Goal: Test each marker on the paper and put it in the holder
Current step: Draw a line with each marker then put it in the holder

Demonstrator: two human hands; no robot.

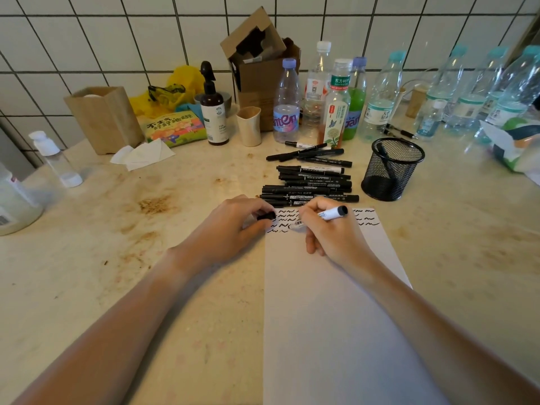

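1. Stained counter (122,258) against a tiled wall, cluttered along the back edge.
2. One sheet of white paper (336,317) flat on the counter, near end running out of view, far end crossed by rows of black squiggles.
3. Right hand (333,235) curled around one white-barrelled marker (328,214), fingers closed on the barrel, black end pointing up and right, tip end down on the paper among the squiggles; tip itself blurred.
4. Left hand (230,226) resting at the paper's left edge, thumb and fingers pinching one small black cap (266,216).
5. One black mesh holder (393,169) upright just beyond the paper's far right corner, at least one dark marker leaning inside; exact count impossible to tell through the mesh.
6. Heap of black markers (309,185) lying sideways between holder and hands, more than a dozen, too overlapped for a firm count.
7. Roughly ten plastic bottles (287,103) ranged behind, beside one open cardboard box (260,65).
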